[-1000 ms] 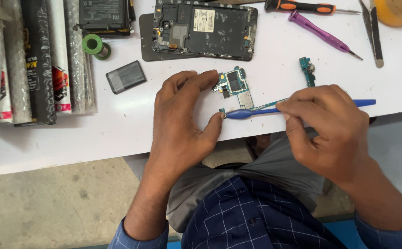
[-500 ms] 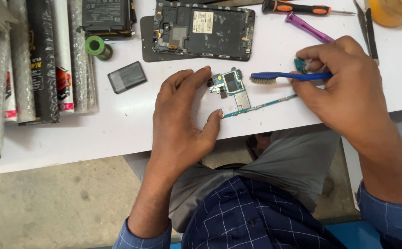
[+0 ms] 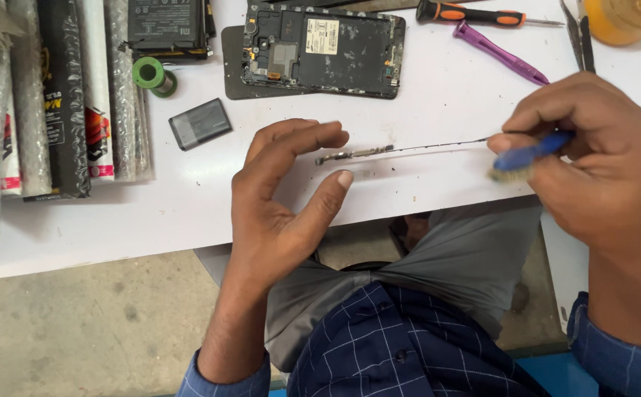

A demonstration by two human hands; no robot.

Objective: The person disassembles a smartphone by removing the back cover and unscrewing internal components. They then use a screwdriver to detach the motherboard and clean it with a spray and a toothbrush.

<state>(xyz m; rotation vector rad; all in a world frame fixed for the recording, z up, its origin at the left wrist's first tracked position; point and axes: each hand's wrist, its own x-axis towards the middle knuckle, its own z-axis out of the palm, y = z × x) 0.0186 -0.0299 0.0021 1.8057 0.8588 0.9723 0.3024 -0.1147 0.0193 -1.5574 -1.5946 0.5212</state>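
Note:
My left hand rests at the white table's front edge, fingers and thumb spread and curved, holding nothing. Between its fingertips and thumb tip lies the metal end of a thin cable strip, which runs right along the table as a fine dark wire. My right hand is closed around a blue brush, whose bristle head points left beside the wire's right end. I cannot tell whether the bristles touch the wire.
An opened phone body lies at the back, with an orange-handled screwdriver, purple pry tool, tweezers and a yellow container to its right. A grey battery, green roll and wrapped packages lie left.
The small circuit board under my left fingers is no longer visible; only the thin strip remains. My left fingers have lifted apart. My right hand has carried the brush right and down.

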